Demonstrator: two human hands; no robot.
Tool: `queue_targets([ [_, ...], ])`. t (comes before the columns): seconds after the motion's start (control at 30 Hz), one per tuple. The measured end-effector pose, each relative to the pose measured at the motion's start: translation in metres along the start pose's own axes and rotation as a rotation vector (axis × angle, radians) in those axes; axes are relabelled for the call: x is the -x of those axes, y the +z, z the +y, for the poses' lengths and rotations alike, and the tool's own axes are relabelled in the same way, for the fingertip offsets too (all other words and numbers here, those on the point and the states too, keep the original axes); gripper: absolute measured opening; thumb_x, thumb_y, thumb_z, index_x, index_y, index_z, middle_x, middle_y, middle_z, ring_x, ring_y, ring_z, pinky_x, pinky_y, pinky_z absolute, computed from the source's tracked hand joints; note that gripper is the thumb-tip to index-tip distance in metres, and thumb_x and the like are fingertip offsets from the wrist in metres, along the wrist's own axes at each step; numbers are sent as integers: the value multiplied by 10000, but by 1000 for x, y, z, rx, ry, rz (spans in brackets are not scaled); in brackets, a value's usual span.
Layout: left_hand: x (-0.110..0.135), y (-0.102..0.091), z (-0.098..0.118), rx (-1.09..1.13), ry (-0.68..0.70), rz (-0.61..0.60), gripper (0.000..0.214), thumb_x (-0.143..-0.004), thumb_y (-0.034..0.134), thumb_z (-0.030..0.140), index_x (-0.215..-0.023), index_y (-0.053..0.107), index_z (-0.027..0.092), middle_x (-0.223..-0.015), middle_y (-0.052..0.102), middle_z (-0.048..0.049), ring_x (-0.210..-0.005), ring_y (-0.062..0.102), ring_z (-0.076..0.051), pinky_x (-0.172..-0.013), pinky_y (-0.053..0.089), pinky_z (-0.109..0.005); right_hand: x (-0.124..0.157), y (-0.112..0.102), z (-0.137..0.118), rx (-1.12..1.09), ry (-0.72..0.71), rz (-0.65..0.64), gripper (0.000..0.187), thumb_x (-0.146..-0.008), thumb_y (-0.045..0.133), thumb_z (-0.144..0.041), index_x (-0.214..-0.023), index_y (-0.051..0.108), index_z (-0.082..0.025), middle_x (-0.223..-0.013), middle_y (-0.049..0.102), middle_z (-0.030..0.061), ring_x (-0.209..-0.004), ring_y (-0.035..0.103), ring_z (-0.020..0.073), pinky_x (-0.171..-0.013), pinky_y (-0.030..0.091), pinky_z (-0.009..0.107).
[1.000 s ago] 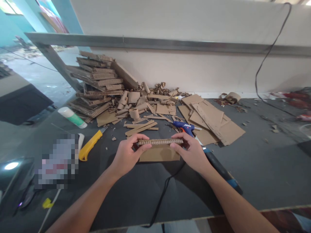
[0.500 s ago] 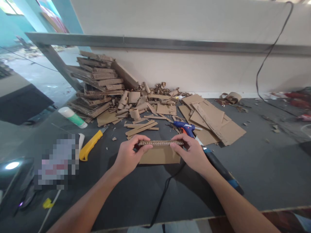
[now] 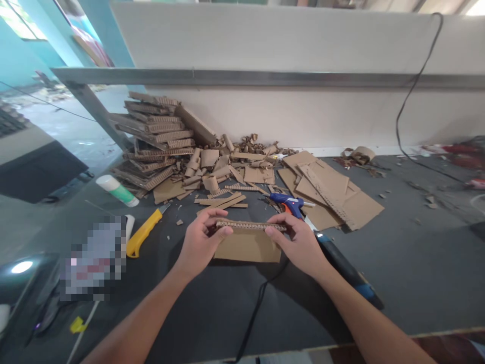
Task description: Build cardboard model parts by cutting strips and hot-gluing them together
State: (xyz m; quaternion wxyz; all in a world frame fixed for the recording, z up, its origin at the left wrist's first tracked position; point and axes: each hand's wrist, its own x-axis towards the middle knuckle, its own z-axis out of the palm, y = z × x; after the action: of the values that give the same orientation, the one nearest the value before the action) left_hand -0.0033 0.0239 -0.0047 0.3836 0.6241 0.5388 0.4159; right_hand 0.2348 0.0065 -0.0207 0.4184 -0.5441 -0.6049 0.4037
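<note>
A narrow corrugated cardboard strip (image 3: pixel 250 225) runs along the far edge of a flat cardboard piece (image 3: pixel 248 246). My left hand (image 3: pixel 202 240) pinches the strip's left end between thumb and fingers. At the other end, my right hand (image 3: pixel 299 237) grips it the same way. Just beyond my right hand lies a blue hot glue gun (image 3: pixel 290 201) with an orange trigger. To the right of that hand is a black and blue cylindrical tool (image 3: pixel 346 273). Whether the strip is stuck to the piece below cannot be seen.
A yellow utility knife (image 3: pixel 144 232) and a white-green glue stick tube (image 3: pixel 118 190) lie left. Behind stand stacked corrugated blocks (image 3: pixel 162 126), with cardboard scraps (image 3: pixel 227 164) beside them. Cardboard sheets (image 3: pixel 329 189) lie at right. A black cord (image 3: pixel 259 303) crosses the table's front.
The view has tilted up slightly, so the scene sits a little lower. Both hands keep their hold on the strip; the flat piece's near face shows slightly more.
</note>
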Motion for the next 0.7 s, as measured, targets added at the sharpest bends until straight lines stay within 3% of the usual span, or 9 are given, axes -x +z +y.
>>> queue_targets([
  [0.13,-4,0,0,99,-163,-152,398,-761,741,459,-1027,655,177,-809,729,-46,-686,650,-169,-613,501,-258,-1,0,-2,19,4,90,308,-854,657,-501,-943,665,-206,-807,671,26,-625,564,138,-548,441,256],
  [0.27,-4,3,-4,158,-211,-215,396,-771,736,503,-952,683,156,-848,718,-65,-786,664,-194,-692,513,-279,-1,2,1,33,-12,106,321,-854,657,-509,-965,659,-208,-824,680,31,-651,586,146,-563,450,255],
  [0.37,-5,0,-8,177,-215,-116,408,-779,726,538,-901,680,152,-839,699,-55,-777,641,-177,-683,497,-259,-3,0,4,19,-61,108,355,-888,612,-530,-1031,644,-207,-919,692,65,-803,642,187,-655,490,278],
  [0.47,-9,-6,-10,147,-203,21,425,-765,735,562,-870,676,154,-778,668,-31,-711,600,-147,-619,456,-223,-7,-10,5,61,-116,246,408,-972,442,-551,-1078,624,-202,-943,693,92,-860,649,211,-728,497,317],
  [0.57,-12,-11,-11,175,-205,88,446,-736,760,569,-875,669,156,-761,666,-22,-682,592,-138,-595,444,-212,-13,-23,8,328,-87,392,431,-977,403,-560,-1060,604,-187,-914,681,112,-830,639,243,-734,476,357],
  [0.7,-15,-11,-12,334,-232,154,491,-691,792,572,-907,632,161,-810,693,-32,-746,645,-173,-681,510,-262,-15,-32,18,782,65,372,394,-931,513,-545,-1036,575,-171,-963,669,171,-890,649,321,-703,444,378],
])
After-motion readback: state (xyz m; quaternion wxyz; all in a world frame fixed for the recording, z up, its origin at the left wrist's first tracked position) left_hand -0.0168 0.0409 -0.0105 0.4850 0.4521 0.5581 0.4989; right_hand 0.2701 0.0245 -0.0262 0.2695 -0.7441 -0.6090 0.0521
